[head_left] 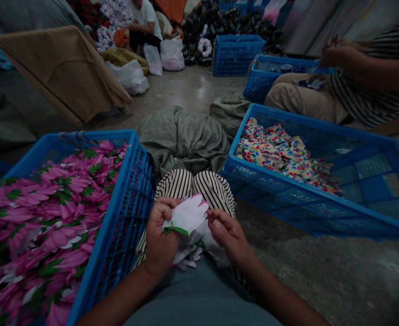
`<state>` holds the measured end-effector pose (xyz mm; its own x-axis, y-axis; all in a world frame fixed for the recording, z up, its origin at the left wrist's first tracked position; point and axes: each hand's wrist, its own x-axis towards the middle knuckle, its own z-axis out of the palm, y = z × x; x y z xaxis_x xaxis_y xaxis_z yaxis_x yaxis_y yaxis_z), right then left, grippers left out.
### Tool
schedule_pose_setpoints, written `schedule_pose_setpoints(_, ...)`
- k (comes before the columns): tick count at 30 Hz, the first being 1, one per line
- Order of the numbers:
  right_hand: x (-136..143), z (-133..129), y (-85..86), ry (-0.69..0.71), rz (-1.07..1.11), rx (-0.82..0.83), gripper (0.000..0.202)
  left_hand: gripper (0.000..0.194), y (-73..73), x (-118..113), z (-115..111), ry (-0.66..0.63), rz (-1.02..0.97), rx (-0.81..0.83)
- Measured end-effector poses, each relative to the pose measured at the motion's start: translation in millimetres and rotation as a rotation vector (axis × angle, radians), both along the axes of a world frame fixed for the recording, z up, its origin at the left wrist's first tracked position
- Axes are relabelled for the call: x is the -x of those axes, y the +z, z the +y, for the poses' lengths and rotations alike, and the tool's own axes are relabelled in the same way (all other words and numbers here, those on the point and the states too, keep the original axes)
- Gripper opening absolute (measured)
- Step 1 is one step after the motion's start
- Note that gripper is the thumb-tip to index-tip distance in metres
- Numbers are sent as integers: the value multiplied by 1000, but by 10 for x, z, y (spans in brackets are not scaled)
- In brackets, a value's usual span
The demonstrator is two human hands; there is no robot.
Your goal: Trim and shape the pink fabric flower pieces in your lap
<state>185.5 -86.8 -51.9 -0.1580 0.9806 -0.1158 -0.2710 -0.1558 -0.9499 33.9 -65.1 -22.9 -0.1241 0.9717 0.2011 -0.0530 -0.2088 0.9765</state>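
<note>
Over my lap, my left hand [161, 235] is closed on a fabric flower piece [187, 215], pinching its left side between thumb and fingers. The piece shows a white face, a green lower edge and pink-rimmed petal tips pointing right. My right hand [227, 233] is closed in a pinch right beside those tips; what its fingertips hold, if anything, is too small to make out. Below both hands, more white and pink flower pieces [187, 260] with green parts lie on my lap, partly hidden by the hands.
To the left stands a blue crate [135, 149] heaped with pink and green flower pieces [67, 194]. On the right, another blue crate [287, 181] holds colourful dotted fabric pieces [281, 147]. Grey-green sacks [186, 136] lie ahead. A co-worker [372, 68] sits at right, another person [148, 22] farther back.
</note>
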Motion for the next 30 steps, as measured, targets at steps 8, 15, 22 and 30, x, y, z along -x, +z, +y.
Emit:
schedule_pose_setpoints(8, -30, 20, 63, -75, -524, -418, 21, 30, -38, -8, 18, -3, -52, 73)
schedule_pose_setpoints(15, -33, 53, 66, -95, -599, -473, 21, 30, -32, 4, 11, -5, -29, 75)
schedule_pose_setpoints(22, -73, 53, -13, -320, -162, -47, 25, 27, -44, 2, 28, 9, -134, 155)
schedule_pose_setpoints(30, -67, 130, 14, -162, 99, 119, 33, 24, 106, -103, 89, -163, -600, 890)
